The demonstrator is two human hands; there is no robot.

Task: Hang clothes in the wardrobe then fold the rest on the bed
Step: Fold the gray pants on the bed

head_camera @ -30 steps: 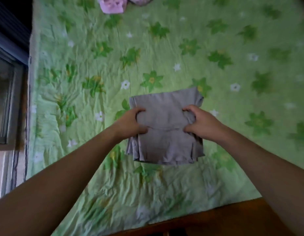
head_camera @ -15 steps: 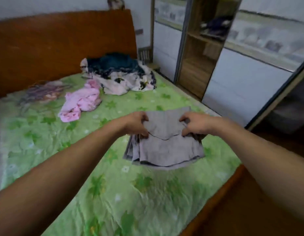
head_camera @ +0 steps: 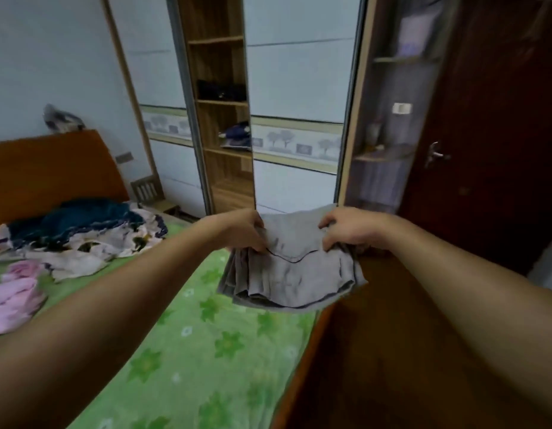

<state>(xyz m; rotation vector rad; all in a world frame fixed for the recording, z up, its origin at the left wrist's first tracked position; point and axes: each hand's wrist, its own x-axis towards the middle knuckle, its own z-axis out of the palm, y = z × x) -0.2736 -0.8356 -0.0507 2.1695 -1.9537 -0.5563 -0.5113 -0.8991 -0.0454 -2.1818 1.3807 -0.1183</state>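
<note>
A folded grey garment (head_camera: 291, 270) hangs in the air over the bed's right edge, its layered edges drooping toward me. My left hand (head_camera: 242, 230) grips its left side and my right hand (head_camera: 350, 227) grips its right side, thumbs on top. Straight ahead stands the wardrobe (head_camera: 225, 125), open at a narrow column of wooden shelves between white sliding doors. Dark folded items lie on two of those shelves. The bed (head_camera: 188, 345) with its green flowered cover fills the lower left.
A heap of dark blue and patterned clothes (head_camera: 79, 233) lies near the orange headboard (head_camera: 48, 171). A pink garment (head_camera: 14, 295) rests at the left edge. A dark wooden door (head_camera: 485, 134) with a metal handle stands at the right, above brown floor.
I lifted the folded grey garment off the bed with both hands. My view swung up from the bedcover toward the wardrobe and door, and the garment now hangs over the bed's edge.
</note>
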